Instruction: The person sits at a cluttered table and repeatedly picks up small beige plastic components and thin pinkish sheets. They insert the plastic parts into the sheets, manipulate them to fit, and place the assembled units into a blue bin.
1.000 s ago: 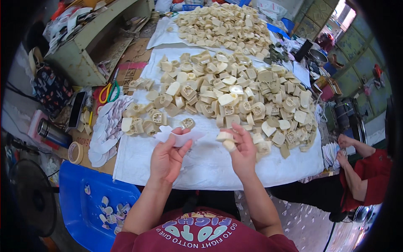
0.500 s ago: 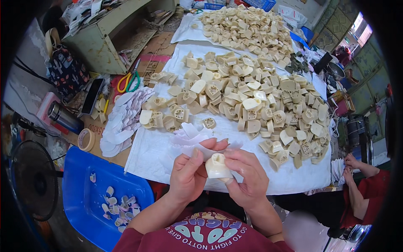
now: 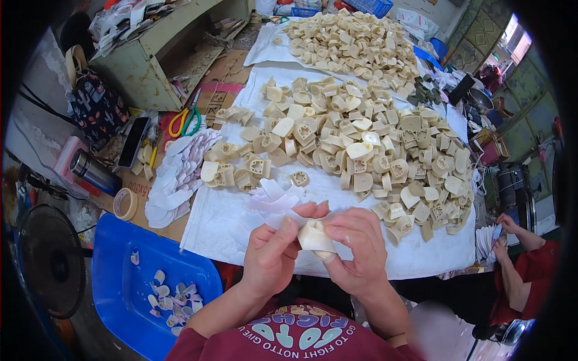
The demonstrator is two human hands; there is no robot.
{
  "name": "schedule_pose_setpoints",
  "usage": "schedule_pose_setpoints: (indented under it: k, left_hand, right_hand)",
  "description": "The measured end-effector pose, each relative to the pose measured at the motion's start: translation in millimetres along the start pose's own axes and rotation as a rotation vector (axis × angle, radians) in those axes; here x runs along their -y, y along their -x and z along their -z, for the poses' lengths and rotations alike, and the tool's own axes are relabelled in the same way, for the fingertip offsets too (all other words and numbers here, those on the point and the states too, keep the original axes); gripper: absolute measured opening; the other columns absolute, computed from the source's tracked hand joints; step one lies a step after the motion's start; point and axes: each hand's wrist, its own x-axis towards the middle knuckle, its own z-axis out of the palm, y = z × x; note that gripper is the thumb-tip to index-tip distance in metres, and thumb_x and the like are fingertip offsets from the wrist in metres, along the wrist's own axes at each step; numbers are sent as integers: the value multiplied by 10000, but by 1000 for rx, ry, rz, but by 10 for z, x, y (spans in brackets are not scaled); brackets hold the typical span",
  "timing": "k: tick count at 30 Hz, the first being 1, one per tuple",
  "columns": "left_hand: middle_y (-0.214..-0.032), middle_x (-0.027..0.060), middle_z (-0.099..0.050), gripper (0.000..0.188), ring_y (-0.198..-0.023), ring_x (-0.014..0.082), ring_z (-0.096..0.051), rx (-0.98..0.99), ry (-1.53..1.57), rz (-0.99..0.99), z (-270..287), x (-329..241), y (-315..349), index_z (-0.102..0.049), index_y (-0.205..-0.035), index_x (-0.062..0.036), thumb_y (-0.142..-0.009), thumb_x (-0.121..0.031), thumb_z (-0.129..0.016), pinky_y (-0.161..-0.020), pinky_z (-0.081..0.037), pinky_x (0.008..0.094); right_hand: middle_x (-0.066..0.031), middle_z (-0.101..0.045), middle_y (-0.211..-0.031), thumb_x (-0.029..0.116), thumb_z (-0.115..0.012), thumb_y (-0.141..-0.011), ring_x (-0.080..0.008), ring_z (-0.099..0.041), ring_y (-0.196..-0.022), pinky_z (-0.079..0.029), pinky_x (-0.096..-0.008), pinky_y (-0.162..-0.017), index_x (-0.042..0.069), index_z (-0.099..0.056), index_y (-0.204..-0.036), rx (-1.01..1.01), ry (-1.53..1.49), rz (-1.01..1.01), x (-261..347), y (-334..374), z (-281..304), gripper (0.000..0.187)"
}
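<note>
You are holding one cream, cup-like piece (image 3: 316, 237) over the near edge of the white-covered tabletop (image 3: 421, 259), with your two hands meeting around it. Your right grip (image 3: 359, 245) is pinching the piece from its right, fingers on the upper side and thumb underneath. Your left grip (image 3: 269, 254) is folding nearly closed on some thin pale sheets (image 3: 274, 203), its thumb on the near side, its fingertips showing beyond them; whether it is also pressing the cream piece, I cannot tell. The sheets are fanning out past your left fingers. Ahead, a broad heap of similar cream pieces (image 3: 367, 144) is covering much of the cloth, and a farther heap (image 3: 355, 48) is lying behind it. To your left, white cutouts (image 3: 174, 180) are overlapping near scissors (image 3: 191, 108) and a tape roll (image 3: 132, 210), while a blue basin (image 3: 117, 283) is holding small pieces (image 3: 174, 307) below. At right, a co-worker in red (image 3: 536, 277) is handling a white stack (image 3: 484, 243).
</note>
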Motion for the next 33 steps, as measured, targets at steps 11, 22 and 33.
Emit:
schedule_pose_setpoints:
  k: [11, 22, 33]
  left_hand:
    - [-1140, 165, -666, 240, -1049, 181, -622, -51, -198, 116, 114, -57, -31, -654, -1110, 59, -927, -91, -610, -944, -468, 304]
    - [-1015, 111, -691, 426, -873, 108, -622, 108, -540, 271, 314, -124, -236, -539, -1303, 0, -888, -32, -627, -758, -494, 255]
    - [-1048, 92, -654, 465, -959, 135, -612, 411, -742, 285, 354, -307, -525, -528, -1333, -50, -880, -35, -629, -809, -484, 264]
  right_hand:
    - [-74, -568, -859, 117, -709, -604, -274, -532, -874, -364, -406, -788, 42, -589, -904, 256, 272, -12, -25, -116, 150, 332]
    - [-77, -560, -839, 58, -699, -620, -281, -540, -854, -383, -401, -777, 40, -586, -868, 298, 99, -21, -223, -2, 95, 273]
    - [-60, -631, -856, 74, -733, -716, -230, -584, -848, -433, -354, -792, 49, -629, -891, 254, -221, -335, -267, 143, -39, 205]
